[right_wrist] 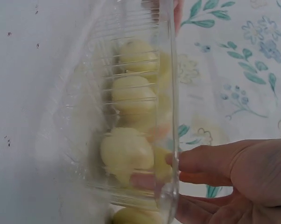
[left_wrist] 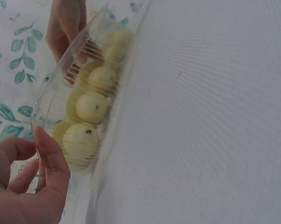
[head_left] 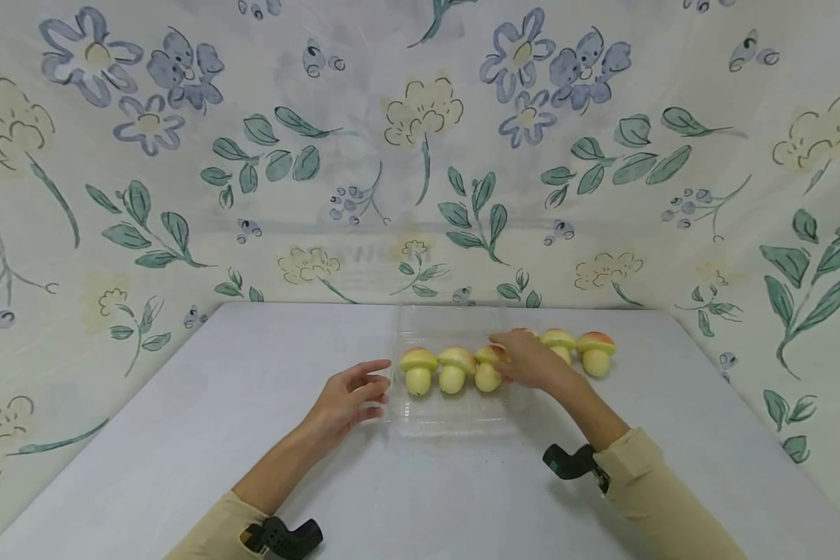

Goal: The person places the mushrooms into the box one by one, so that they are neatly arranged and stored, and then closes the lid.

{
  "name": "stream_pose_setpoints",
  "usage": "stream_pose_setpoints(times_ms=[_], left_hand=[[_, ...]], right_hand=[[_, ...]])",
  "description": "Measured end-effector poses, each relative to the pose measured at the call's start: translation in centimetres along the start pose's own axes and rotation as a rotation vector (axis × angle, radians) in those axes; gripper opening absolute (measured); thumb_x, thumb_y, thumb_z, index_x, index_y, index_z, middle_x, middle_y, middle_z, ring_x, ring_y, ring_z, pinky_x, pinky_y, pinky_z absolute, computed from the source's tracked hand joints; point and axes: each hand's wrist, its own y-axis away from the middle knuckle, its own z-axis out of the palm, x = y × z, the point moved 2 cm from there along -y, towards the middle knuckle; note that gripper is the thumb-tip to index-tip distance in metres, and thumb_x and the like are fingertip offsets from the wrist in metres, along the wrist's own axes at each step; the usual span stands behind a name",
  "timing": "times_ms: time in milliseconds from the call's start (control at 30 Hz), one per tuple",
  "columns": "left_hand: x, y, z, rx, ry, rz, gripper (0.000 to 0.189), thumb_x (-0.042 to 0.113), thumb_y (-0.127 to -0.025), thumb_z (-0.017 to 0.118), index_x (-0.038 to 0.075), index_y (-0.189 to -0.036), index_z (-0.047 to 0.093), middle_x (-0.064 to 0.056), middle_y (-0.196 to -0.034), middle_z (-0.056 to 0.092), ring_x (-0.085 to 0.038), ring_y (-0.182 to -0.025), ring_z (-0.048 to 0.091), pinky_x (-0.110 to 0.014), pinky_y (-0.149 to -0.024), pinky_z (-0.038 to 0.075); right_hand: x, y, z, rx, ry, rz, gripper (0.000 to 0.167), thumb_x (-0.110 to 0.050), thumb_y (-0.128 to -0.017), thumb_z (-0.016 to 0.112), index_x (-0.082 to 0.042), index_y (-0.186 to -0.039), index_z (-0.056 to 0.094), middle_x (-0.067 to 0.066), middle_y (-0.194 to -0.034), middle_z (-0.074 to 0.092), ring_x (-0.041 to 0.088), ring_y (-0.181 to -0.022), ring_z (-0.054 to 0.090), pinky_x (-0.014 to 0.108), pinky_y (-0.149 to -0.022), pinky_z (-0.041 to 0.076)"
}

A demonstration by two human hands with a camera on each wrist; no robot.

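A clear plastic container (head_left: 455,424) stands in the middle of the table, with toy mushrooms in a row inside it: a left one (head_left: 418,381), a middle one (head_left: 452,379) and a right one (head_left: 488,379). They have pale yellow stems and yellow caps with a reddish tinge. My right hand (head_left: 528,359) reaches over the container's right end and pinches the cap of the right mushroom; a fingertip (right_wrist: 143,181) shows through the clear wall. Beside the left end, my left hand (head_left: 343,400) touches the rim with loosely spread, relaxed fingers (left_wrist: 52,154).
To the right of the container, more toy mushrooms stand on the white table (head_left: 238,373): one at the end (head_left: 596,359), another (head_left: 558,341) and one mostly behind my right hand. A flower-printed cloth (head_left: 364,155) hangs behind the table.
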Motion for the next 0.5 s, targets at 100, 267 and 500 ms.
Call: stream_pose_setpoints(times_ms=[100, 267, 500], left_hand=[[0.0, 0.0, 0.0, -0.002, 0.001, 0.003, 0.05, 0.006, -0.096, 0.059, 0.002, -0.144, 0.044, 0.002, -0.101, 0.059, -0.009, -0.083, 0.06, -0.022, -0.071, 0.056], [0.0, -0.1, 0.0, -0.001, 0.002, 0.004, 0.05, 0.006, -0.096, 0.059, 0.002, -0.144, 0.044, 0.003, -0.1, 0.059, -0.009, -0.082, 0.06, -0.022, -0.071, 0.056], [0.0, 0.0, 0.0, -0.002, -0.005, 0.005, 0.05, 0.006, -0.096, 0.059, 0.002, -0.144, 0.044, 0.002, -0.102, 0.059, -0.01, -0.084, 0.06, -0.022, -0.071, 0.056]], right_hand=[[0.2, 0.3, -0.2, 0.009, -0.007, -0.017, 0.05, -0.012, -0.093, 0.064, 0.005, -0.138, 0.051, 0.019, -0.117, 0.066, 0.03, -0.109, 0.056, 0.044, -0.09, 0.047], [0.4, 0.9, -0.5, 0.012, -0.072, -0.052, 0.053, -0.017, -0.093, 0.066, 0.005, -0.138, 0.05, 0.024, -0.131, 0.059, 0.03, -0.111, 0.058, 0.043, -0.091, 0.046], [0.9, 1.8, -0.9, 0.085, -0.143, -0.05, 0.047, -0.021, -0.094, 0.065, -0.003, -0.136, 0.055, 0.023, -0.13, 0.061, 0.035, -0.116, 0.061, 0.046, -0.092, 0.053]])
